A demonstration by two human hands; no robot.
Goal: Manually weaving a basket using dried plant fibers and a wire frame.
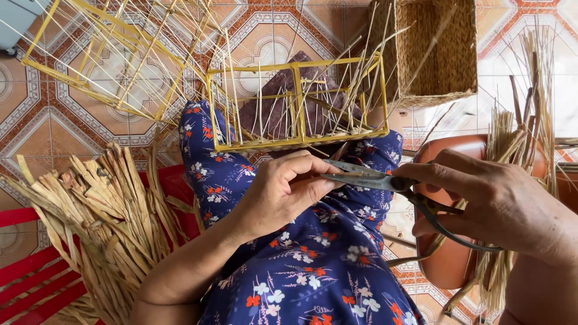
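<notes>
My right hand (500, 201) grips a pair of metal scissors (376, 179), blades pointing left. My left hand (286, 189) is curled beside the blade tips, fingers pinched at something thin that I cannot make out. Both hands hover over my lap in blue flowered cloth (313, 265). Just beyond them a yellow wire frame (298, 141) with thin straw strands threaded upright rests on my knees.
A bundle of dried flat fibre strips (102, 222) lies on a red slatted seat (36, 271) at left. A larger yellow frame (108, 54) and a woven basket (436, 51) stand on the patterned tile floor. More dried stalks (518, 126) lie over a brown stool (448, 259) at right.
</notes>
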